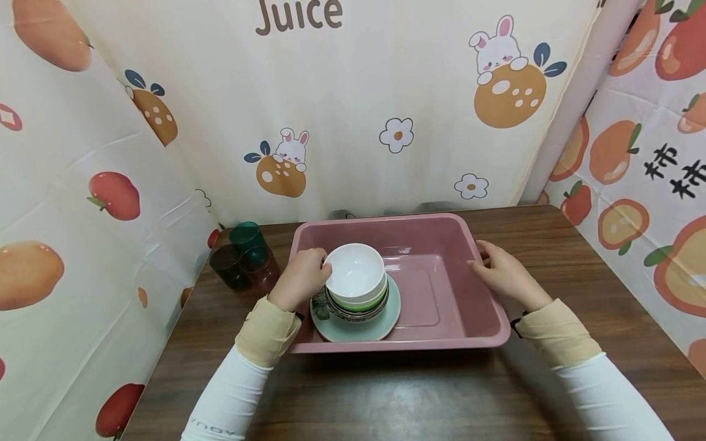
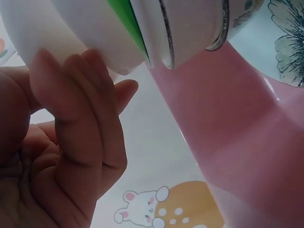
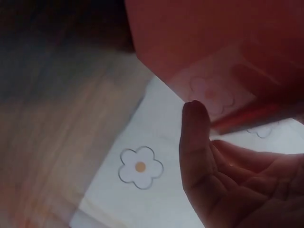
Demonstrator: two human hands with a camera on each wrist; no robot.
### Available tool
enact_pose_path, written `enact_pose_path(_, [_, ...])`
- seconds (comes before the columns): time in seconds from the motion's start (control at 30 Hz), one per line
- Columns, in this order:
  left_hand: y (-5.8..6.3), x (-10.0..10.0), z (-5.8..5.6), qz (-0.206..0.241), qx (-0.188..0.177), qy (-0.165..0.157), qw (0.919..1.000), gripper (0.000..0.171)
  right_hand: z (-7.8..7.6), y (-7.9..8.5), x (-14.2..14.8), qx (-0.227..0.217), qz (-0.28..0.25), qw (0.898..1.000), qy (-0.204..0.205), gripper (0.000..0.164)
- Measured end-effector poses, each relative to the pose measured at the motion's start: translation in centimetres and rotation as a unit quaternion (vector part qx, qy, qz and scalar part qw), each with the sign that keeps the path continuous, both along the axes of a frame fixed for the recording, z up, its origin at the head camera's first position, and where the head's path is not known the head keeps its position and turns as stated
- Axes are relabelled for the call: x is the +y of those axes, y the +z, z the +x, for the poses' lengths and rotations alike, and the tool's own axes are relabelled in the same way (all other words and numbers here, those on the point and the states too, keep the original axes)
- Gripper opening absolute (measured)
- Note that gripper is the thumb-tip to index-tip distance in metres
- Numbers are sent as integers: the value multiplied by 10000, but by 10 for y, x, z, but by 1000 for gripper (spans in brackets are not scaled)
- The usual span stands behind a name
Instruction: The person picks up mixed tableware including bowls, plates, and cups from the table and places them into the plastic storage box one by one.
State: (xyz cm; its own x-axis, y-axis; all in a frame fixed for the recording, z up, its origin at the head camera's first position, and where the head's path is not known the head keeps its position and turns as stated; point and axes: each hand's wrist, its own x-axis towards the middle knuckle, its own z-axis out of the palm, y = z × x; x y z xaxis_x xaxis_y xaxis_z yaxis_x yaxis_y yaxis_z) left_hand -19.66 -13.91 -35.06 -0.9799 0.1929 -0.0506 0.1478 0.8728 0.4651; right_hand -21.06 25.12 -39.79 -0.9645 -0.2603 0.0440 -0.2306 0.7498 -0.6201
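A stack of bowls stands on a pale blue-green plate [image 1: 393, 315] at the left of a pink plastic tub [image 1: 425, 344]. The top one is a white bowl [image 1: 355, 269]; below it a green band [image 2: 124, 21] and dark-rimmed bowls [image 1: 358, 316] show. My left hand [image 1: 302, 278] pinches the white bowl at its left rim, its fingers [image 2: 78, 95] curled against it in the left wrist view. On the other side, my right hand [image 1: 504, 272] grips the tub's right rim, thumb and fingers [image 3: 195, 121] on either side of the wall.
Several tinted cups [image 1: 248, 236], teal, dark and reddish, stand left of the tub near my left forearm. The wooden table [image 1: 408, 398] runs around the tub. Printed fabric [image 1: 342, 79] hangs behind and at both sides.
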Motion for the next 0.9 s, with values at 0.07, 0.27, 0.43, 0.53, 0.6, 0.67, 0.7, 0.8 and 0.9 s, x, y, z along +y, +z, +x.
enact_pose_path(0.07, [0, 0, 0, -32, 6, -1, 10000, 14, 0, -5, -1, -23, -3, 10000, -94, 54])
enact_pose_path(0.27, [-2, 2, 1, -47, -54, 26, 10000, 14, 0, -9, -7, 15, 75, 9994, -341, 51])
enact_pose_path(0.43, [-6, 2, 0, -84, 1, 12, 10000, 13, 1, -9, -9, -6, 21, 9992, -391, 51])
enact_pose_path(0.53, [-8, 1, -1, -101, 2, 9, 9999, 13, 1, -10, -9, -23, -46, 9992, -408, 51])
enact_pose_path(0.6, [-9, 1, -2, -99, -44, 24, 9999, 12, 1, -11, -9, -23, -94, 9991, -414, 50])
enact_pose_path(0.67, [-9, 1, -2, -109, -104, 43, 9999, 12, 0, -12, -9, -23, -151, 9990, -413, 49])
enact_pose_path(0.7, [-9, 1, -3, -111, -134, 54, 9998, 12, 0, -12, -9, -24, -182, 9990, -413, 49])
enact_pose_path(0.8, [-8, 2, -2, -165, -212, 84, 9996, 12, 0, -13, -9, -43, -250, 9988, -426, 48])
enact_pose_path(0.9, [-7, 3, -2, -211, -228, 103, 9995, 12, 0, -14, -9, -58, -290, 9985, -452, 48])
